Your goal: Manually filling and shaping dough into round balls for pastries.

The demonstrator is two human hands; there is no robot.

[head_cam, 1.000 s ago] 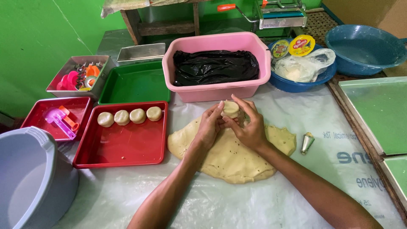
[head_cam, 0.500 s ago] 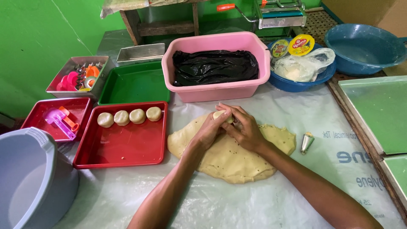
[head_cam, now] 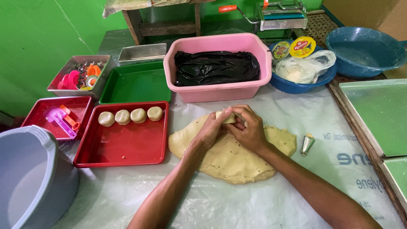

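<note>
Centrally, left hand point(head_cam: 210, 131) and right hand point(head_cam: 250, 129) pinch a small dough piece point(head_cam: 227, 118) over the flattened dough sheet point(head_cam: 231, 159) on the tabletop point(head_cam: 296, 186) — two round yellow-lidded tubs point(head_cam: 302, 46) sit in the blue bowl point(head_cam: 296, 87) behind.

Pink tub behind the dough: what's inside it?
The pink tub holds a crumpled black plastic bag that fills most of it. Whatever the bag wraps or covers, and the tub's bottom, cannot be seen.

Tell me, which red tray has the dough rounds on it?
The larger red tray, beside the dough slab, carries four rounds. The smaller red tray further left holds plastic tools.
</note>
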